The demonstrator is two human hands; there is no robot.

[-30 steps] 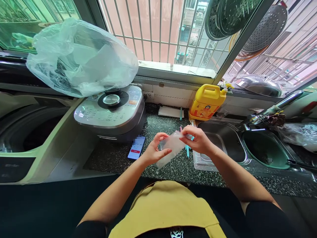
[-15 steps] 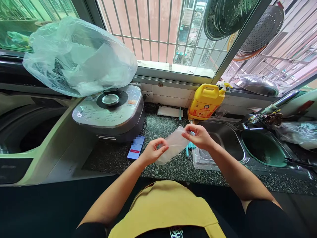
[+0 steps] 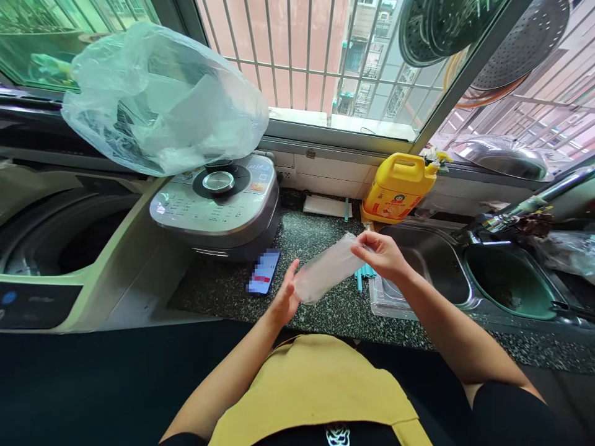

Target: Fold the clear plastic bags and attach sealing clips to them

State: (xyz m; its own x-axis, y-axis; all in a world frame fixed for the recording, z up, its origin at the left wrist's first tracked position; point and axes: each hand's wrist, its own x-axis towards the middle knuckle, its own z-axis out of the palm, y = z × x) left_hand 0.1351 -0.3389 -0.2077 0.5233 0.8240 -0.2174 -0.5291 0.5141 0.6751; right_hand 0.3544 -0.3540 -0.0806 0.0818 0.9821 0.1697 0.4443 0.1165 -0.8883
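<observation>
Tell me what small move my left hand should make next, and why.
Perhaps close your left hand on the near end of the translucent bag: only your right hand pinches it, at the far end, while the left is open.

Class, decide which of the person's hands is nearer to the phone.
Left: the left hand is just right of the phone, while the right hand is farther right, pinching the translucent bag.

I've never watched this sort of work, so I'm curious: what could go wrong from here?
The small plastic bag is pinched by the right hand at one end, with the left hand open at the other, so it might slip or crumple. The phone lies on the counter near the left hand, so a stray bump could nudge it.
</observation>
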